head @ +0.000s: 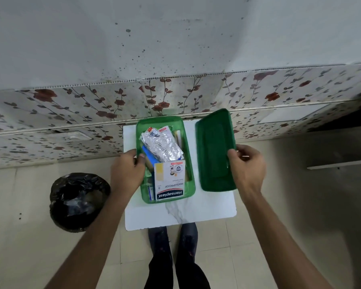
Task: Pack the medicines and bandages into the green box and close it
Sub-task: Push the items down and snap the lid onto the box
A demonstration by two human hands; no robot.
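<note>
The green box (162,121) stands uncovered on a small white table (179,213). Inside it lie silver foil pill strips (162,143), a blue packet (149,156) and a white Hansaplast plaster carton (169,180) that leans against the near end. My left hand (127,172) grips the box's left wall, thumb inside the rim. The dark green lid (214,151) lies just right of the box, tilted up a little. My right hand (246,165) holds the lid by its right edge.
A bin lined with a black bag (78,201) stands on the tiled floor left of the table. A low wall with floral tiles (92,105) runs behind the table. My legs and shoes (173,247) are under the table's near edge.
</note>
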